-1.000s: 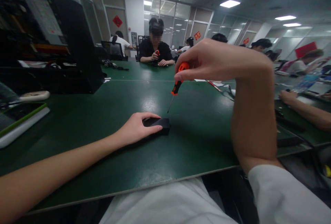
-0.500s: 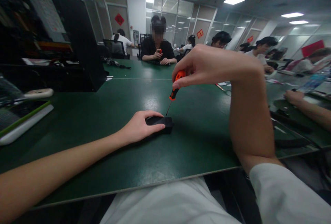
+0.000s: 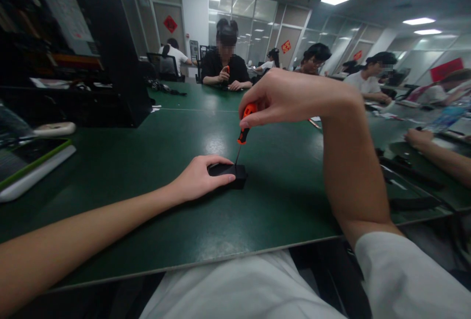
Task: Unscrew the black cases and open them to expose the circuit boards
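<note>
A small black box-shaped object (image 3: pixel 240 176) lies on the green tabletop (image 3: pixel 147 250). My left hand (image 3: pixel 200 177) grips it from the left, thumb along the near side and fingers over the far side. Above it, my right hand (image 3: pixel 270 98) is closed around the orange and black handle of a screwdriver (image 3: pixel 243 135). The thin shaft points down, slightly tilted, and its tip meets the top of the black object near my left fingertips. What lies under the tip is too small to make out.
At the left stand a black shelf unit (image 3: pixel 106 49) and a green-edged white tray-like thing (image 3: pixel 40 164). Across the table sits a person in black (image 3: pixel 226 64) holding something orange. Another person's hand (image 3: pixel 419 137) rests at the right, near black parts (image 3: pixel 415 172).
My right hand and the screwdriver have moved slightly left, and the shaft stands more upright. My left hand keeps its hold on the black object.
</note>
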Demonstrator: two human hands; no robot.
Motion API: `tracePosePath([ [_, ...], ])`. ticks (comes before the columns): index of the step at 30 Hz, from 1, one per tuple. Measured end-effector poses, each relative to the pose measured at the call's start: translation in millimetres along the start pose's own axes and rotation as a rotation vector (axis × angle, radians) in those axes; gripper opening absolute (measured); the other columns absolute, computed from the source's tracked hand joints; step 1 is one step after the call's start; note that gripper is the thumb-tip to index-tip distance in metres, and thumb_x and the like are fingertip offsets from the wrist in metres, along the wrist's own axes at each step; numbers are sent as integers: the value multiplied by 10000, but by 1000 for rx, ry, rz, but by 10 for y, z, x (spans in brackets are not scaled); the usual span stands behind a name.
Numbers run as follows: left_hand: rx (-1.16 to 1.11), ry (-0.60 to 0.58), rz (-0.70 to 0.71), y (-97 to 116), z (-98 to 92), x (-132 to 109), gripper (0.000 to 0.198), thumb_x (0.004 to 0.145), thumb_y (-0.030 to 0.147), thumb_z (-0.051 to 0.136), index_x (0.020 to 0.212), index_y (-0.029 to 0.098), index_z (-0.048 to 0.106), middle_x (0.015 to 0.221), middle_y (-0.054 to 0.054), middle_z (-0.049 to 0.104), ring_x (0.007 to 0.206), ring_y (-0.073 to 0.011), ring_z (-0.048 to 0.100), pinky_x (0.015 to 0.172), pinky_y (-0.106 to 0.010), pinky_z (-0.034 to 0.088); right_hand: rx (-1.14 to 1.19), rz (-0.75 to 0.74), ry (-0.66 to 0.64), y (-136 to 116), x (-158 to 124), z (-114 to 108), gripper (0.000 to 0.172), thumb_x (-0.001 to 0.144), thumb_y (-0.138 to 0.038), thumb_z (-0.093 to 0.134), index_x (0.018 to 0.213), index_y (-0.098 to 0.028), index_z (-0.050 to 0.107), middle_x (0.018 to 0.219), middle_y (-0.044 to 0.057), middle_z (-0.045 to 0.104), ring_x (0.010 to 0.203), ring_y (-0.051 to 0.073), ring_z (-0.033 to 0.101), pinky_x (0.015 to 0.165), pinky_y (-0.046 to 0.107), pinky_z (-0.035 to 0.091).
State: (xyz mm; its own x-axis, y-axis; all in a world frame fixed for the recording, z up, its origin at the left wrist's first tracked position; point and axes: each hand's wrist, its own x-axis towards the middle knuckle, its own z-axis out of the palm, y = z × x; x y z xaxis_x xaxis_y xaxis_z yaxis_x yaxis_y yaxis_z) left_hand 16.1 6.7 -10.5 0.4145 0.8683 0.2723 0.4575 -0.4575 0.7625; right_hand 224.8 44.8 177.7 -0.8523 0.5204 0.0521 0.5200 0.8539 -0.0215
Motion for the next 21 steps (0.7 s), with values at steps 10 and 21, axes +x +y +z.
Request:
tracePosePath([
  [10, 49, 9, 14, -3, 7, -25, 396, 851, 451, 703, 1135, 177, 730, 1113, -68, 757, 1021, -277, 683, 913, -386, 508, -15, -68, -148, -1, 51, 58, 314, 917, -382, 568, 1054, -149, 728, 917, -13, 707, 777, 71, 608, 715, 187, 411],
  [21, 63, 15, 22, 0, 5, -33, 403, 861, 438, 703, 1159, 168, 718, 1129, -64, 749, 1038, -261, 679, 934, -377, 497, -58, -64, -102, -28, 47, 91, 325, 919, -364, 551, 1145, -181, 697, 1025, 9, 712, 836, 99, 611, 734, 215, 406],
])
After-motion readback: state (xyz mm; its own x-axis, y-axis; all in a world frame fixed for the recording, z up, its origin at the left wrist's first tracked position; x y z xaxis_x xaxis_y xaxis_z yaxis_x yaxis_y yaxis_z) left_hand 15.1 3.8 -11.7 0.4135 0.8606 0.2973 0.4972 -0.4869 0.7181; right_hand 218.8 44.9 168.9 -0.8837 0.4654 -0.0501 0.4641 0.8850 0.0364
